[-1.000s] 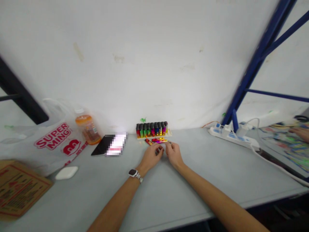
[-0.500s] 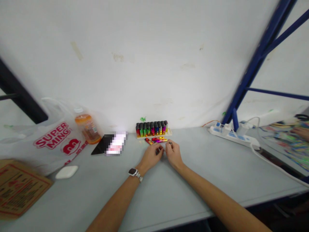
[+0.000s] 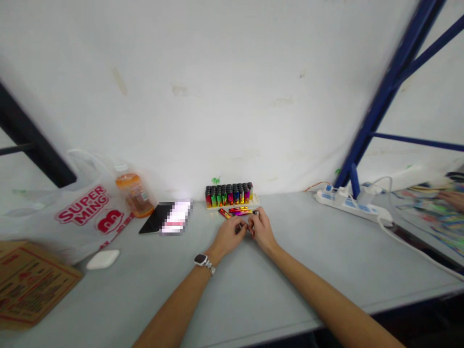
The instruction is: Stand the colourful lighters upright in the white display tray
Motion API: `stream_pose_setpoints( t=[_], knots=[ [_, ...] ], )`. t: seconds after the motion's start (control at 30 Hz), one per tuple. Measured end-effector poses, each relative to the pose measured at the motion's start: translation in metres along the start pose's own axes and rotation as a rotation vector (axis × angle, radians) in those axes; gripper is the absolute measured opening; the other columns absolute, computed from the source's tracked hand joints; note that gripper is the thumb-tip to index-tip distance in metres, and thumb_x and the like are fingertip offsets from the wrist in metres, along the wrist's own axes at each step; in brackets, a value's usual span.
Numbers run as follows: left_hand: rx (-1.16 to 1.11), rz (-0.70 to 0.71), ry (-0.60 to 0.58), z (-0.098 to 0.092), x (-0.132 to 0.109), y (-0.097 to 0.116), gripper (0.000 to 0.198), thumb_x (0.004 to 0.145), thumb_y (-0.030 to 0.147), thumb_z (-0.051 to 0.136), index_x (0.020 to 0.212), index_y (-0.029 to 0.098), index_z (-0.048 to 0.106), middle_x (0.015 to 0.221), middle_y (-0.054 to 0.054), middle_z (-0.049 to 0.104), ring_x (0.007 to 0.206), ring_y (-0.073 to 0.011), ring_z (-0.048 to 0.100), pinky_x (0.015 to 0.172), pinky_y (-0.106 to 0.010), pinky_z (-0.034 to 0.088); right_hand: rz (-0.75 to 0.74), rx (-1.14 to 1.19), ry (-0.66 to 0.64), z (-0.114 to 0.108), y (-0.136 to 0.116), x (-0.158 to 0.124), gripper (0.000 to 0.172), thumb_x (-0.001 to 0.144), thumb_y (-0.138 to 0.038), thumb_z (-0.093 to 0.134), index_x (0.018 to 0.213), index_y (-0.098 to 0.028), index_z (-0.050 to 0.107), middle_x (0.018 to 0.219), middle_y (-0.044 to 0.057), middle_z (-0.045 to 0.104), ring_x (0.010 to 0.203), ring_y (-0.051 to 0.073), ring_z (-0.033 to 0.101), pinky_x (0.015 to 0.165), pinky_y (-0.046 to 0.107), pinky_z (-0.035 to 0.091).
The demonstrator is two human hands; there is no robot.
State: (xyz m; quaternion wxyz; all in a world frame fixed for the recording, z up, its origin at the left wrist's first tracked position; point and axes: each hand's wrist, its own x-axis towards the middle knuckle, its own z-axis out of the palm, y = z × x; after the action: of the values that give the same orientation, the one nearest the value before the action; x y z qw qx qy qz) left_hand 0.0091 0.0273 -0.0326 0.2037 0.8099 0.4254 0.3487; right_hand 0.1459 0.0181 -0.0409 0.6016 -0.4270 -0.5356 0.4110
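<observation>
My left hand (image 3: 228,235), a watch (image 3: 201,260) on its wrist, has its fingers curled in a pinch just above the table. Close beside it, my right hand (image 3: 262,231) is closed too, its fingertips almost meeting the left ones. Whatever the fingers hold is too small and hidden to make out. Right behind the hands lie a few loose shiny lighters (image 3: 238,210) in red, yellow and purple. One lighter's dark end reaches my right fingers. Farther back, several rows of upright black-topped lighters (image 3: 229,195) stand in a pale tray (image 3: 255,199) near the wall.
On the left are a tablet-like device (image 3: 155,218), an orange drink bottle (image 3: 135,195), a plastic bag (image 3: 81,208), a white case (image 3: 103,259) and a cardboard box (image 3: 36,285). A power strip (image 3: 351,207) lies right, beside a blue frame (image 3: 380,96). Another person's hand (image 3: 453,198) shows far right.
My right fingers have shifted slightly toward the left hand's fingertips, and a lighter's dark end now shows beyond them. The whole view has moved a little. The lighters in the tray stay put.
</observation>
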Motion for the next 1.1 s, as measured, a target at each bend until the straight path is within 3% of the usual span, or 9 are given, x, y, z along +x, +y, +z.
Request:
stream_pose_setpoints(
  t=[0.27,0.4,0.7,1.1],
  knots=[
    [-0.028,0.016,0.008,0.0,0.0,-0.001,0.015,0.085,0.019,0.05,0.074,0.017,0.06,0.078,-0.002,0.064,0.071,-0.0144,0.055,0.066,-0.024,0.039,-0.001,-0.03,-0.008,-0.003,-0.007,0.005,0.041,0.086,-0.06,0.051,0.081,-0.02,0.056,0.052,-0.006,0.044,0.043,0.01,0.038,0.04,0.023,0.032],
    [-0.007,0.006,0.002,0.0,0.0,0.0,0.014,0.085,0.019,0.05,0.074,0.017,0.059,0.077,-0.002,0.064,0.07,-0.0144,0.055,0.065,-0.025,0.038,-0.028,-0.109,0.032,-0.003,-0.009,0.002,0.042,0.088,-0.057,0.049,0.07,-0.02,0.052,0.051,-0.007,0.039,0.046,0.01,0.035,0.044,0.023,0.029],
    [0.02,-0.009,-0.002,0.001,0.0,-0.001,0.019,0.088,0.024,0.05,0.075,0.017,0.06,0.076,-0.002,0.063,0.068,-0.0144,0.054,0.063,-0.025,0.037,-0.178,-0.23,0.058,-0.001,-0.017,-0.007,0.02,0.083,-0.027,0.043,0.064,-0.022,0.042,0.053,-0.007,0.037,0.05,0.011,0.036,0.05,0.024,0.027],
    [0.01,-0.012,-0.013,-0.001,-0.001,0.002,0.021,0.089,0.027,0.05,0.076,0.017,0.061,0.076,-0.003,0.063,0.071,-0.0154,0.056,0.064,-0.025,0.039,-0.158,-0.226,0.062,-0.001,-0.015,-0.008,0.02,0.083,-0.028,0.043,0.064,-0.022,0.042,0.053,-0.007,0.036,0.05,0.011,0.034,0.05,0.024,0.026]
  ],
)
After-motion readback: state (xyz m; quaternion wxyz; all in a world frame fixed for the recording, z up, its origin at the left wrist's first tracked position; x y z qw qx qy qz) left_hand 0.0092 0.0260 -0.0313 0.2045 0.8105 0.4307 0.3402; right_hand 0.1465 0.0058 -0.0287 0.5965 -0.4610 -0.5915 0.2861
